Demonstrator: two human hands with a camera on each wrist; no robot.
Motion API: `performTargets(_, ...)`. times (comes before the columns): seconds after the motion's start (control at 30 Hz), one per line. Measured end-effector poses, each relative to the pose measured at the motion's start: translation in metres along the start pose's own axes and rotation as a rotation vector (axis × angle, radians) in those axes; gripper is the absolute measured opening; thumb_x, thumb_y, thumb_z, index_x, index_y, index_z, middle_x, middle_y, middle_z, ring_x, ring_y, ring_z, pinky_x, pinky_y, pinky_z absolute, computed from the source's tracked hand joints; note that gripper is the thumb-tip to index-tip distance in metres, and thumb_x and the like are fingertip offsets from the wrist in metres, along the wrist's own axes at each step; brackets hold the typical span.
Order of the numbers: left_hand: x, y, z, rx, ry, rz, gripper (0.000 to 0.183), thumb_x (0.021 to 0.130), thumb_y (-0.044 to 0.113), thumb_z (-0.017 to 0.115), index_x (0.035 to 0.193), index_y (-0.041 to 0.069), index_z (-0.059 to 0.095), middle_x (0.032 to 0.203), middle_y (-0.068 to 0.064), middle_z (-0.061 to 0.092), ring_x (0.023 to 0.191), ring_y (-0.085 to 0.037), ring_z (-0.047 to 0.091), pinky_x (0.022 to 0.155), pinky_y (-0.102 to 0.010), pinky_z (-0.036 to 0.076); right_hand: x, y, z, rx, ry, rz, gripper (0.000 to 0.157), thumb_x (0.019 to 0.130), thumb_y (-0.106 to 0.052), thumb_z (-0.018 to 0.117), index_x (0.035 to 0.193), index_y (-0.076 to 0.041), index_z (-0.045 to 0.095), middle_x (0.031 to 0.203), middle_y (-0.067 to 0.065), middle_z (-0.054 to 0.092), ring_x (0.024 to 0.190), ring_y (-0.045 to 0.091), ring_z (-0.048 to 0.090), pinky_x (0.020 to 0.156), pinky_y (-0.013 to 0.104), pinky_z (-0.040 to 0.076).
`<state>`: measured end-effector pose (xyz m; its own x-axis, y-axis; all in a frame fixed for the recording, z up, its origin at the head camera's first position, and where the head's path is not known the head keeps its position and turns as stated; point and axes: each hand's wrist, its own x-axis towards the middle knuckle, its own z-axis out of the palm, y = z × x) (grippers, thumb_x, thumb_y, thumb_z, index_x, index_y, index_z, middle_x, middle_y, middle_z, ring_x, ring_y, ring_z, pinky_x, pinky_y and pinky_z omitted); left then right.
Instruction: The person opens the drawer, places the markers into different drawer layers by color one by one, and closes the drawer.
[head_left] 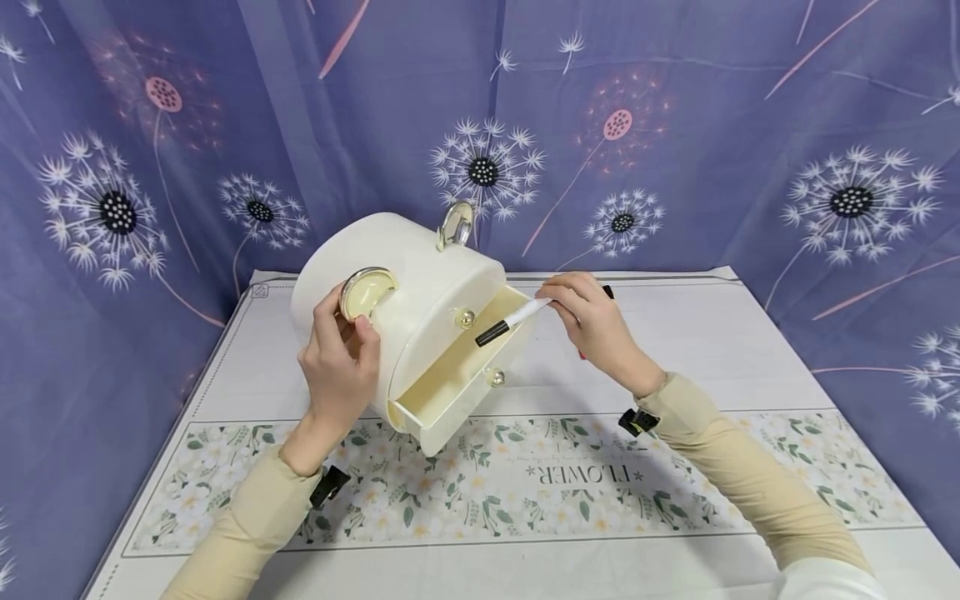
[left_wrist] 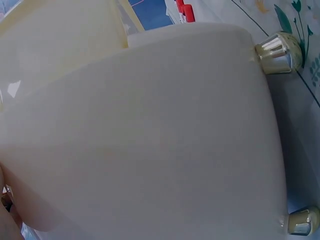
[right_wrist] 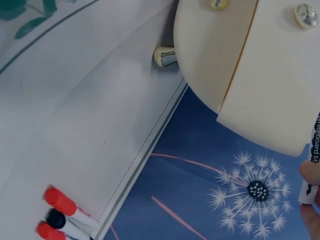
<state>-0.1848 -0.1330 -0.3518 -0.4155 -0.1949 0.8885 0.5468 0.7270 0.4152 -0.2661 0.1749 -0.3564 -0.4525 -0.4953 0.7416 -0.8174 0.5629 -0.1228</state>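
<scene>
A cream rounded storage box point(head_left: 420, 250) with silver-rimmed, ear-like pieces and small round knobs stands in the middle of the table. Its lower drawer point(head_left: 457, 421) is pulled out. My left hand point(head_left: 341, 362) grips the box's near left side, thumb and fingers around one of the rimmed pieces point(head_left: 369, 292). In the left wrist view the box wall fills most of the picture. Between its fingers, my right hand point(head_left: 592, 325) pinches a white whiteboard marker point(head_left: 528, 310). The marker's black cap end points down over the open drawer.
Behind my right hand, more markers lie on the table; the right wrist view shows red-capped point(right_wrist: 61, 201) and black-capped point(right_wrist: 56, 218) ones. A white cloth with a flower band point(head_left: 585, 500) covers the table. A purple dandelion curtain point(head_left: 697, 125) hangs around the back and sides.
</scene>
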Motion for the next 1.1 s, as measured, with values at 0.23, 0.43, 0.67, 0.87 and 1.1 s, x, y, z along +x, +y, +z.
performTargets(0.23,0.0,-0.002,0.001,0.004,-0.003,0.002,0.039,0.086,0.013,0.047,0.121,-0.004,0.047,0.097,-0.023,0.064,0.075,-0.03,0.067,0.055,-0.041,0.055,0.007,-0.004,0.003,0.019,-0.059,-0.041,0.036,0.08,0.015,0.056,0.103,-0.013,0.064,0.114,0.016,0.055,0.114,0.029,0.047,0.085,0.04,0.048)
performTargets(0.43,-0.001,-0.002,0.001,-0.002,-0.002,0.002,0.038,0.087,0.014,0.046,0.121,-0.003,0.047,0.094,-0.023,0.064,0.073,-0.029,0.067,0.054,-0.041,0.054,0.007,-0.006,0.006,0.052,-0.172,-0.127,0.046,0.077,0.023,0.048,0.103,-0.011,0.062,0.115,0.013,0.054,0.114,0.026,0.048,0.091,0.033,0.048)
performTargets(0.67,-0.001,-0.003,0.002,-0.01,0.001,0.002,0.038,0.087,0.014,0.046,0.121,-0.003,0.047,0.094,-0.022,0.064,0.072,-0.029,0.066,0.053,-0.041,0.054,0.004,-0.006,0.013,0.067,-0.256,-0.202,0.046,0.072,0.027,0.043,0.101,-0.003,0.061,0.11,0.012,0.059,0.112,0.026,0.051,0.101,0.029,0.041)
performTargets(0.87,0.0,-0.003,0.003,-0.013,0.01,-0.003,0.038,0.086,0.014,0.046,0.12,-0.003,0.048,0.094,-0.022,0.064,0.073,-0.03,0.066,0.053,-0.041,0.054,0.003,-0.007,0.017,0.102,-0.252,-0.202,0.035,0.078,0.02,0.046,0.103,-0.001,0.06,0.11,0.015,0.06,0.114,0.028,0.051,0.104,0.03,0.039)
performTargets(1.1,-0.001,-0.003,0.003,-0.008,0.007,-0.009,0.038,0.085,0.013,0.046,0.12,-0.003,0.047,0.094,-0.022,0.064,0.073,-0.03,0.066,0.054,-0.042,0.054,0.0,-0.006,0.018,0.149,-0.201,-0.175,0.032,0.082,0.011,0.046,0.108,-0.001,0.061,0.113,0.016,0.058,0.115,0.029,0.05,0.105,0.03,0.037)
